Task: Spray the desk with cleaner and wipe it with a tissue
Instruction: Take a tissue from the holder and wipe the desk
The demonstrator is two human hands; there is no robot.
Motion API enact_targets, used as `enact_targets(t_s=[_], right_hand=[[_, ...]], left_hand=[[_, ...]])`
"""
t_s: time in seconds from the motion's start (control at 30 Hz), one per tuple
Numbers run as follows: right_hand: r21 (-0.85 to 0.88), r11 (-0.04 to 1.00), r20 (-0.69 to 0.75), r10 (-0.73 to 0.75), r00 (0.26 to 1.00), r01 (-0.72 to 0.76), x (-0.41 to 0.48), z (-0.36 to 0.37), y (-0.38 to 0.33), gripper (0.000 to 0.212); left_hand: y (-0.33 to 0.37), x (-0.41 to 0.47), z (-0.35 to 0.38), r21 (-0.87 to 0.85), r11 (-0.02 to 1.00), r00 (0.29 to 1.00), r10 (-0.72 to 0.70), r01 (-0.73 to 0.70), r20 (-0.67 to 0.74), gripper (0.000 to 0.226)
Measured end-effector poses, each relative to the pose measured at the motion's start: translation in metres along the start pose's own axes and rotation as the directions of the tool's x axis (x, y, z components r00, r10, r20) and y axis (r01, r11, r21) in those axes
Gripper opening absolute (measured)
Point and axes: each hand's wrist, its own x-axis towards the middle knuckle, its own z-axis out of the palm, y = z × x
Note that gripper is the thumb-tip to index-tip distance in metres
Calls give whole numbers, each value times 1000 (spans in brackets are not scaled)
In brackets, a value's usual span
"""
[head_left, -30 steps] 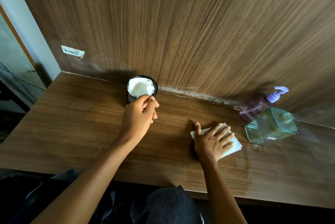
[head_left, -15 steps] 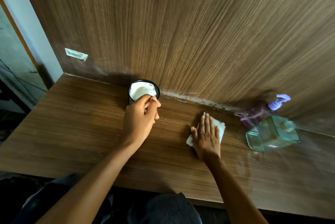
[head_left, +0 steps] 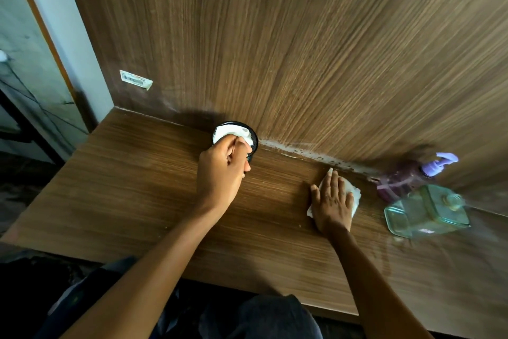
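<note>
Comparing with half a second earlier: the tissue (head_left: 353,194) is seen pushed nearer the back panel under the flat, open right hand (head_left: 331,205). Two bottles are counted, purple (head_left: 398,182) and green (head_left: 427,211). One black cup (head_left: 254,143) is gripped by the curled left hand (head_left: 221,171).

The wooden desk (head_left: 143,187) carries a black cup (head_left: 251,137), tissue (head_left: 354,195), purple bottle (head_left: 398,180) and green bottle (head_left: 426,212).
</note>
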Motion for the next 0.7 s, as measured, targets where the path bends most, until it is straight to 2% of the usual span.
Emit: enact_targets(t_s=[0.1,0.2,0.3,0.37,0.47,0.57,0.63,0.7], right_hand=[[-38,988,8,-152,988,153,-1,6,-11,61],[-66,933,7,-355,935,355,-25,15,-1,76],[-80,898,28,-432,901,433,-50,23,32,76],[-106,917,-15,-387,922,384,-56,22,51,72],[-76,978,-60,-201,978,197,-41,15,50,79],[-6,1000,-18,-24,1000,24,-11,11,14,61],[-3,998,-16,-61,998,60,2,13,-15,59],[-8,985,-26,-170,985,170,2,15,-38,64]], left_hand=[[-1,2,-1,-3,1000,1000,-12,12,-28,26],[-3,1,-1,16,1000,999,-18,19,-33,26],[-6,5,-6,38,999,999,-27,28,-44,25],[-4,7,-10,49,998,997,-30,33,-66,25],[-2,7,-17,268,963,979,87,-35,-182,30],[-8,13,-18,376,925,976,123,-47,-179,38],[-14,15,-16,389,920,986,103,-45,-129,51],[-17,13,-14,388,921,996,59,-29,-65,64]])
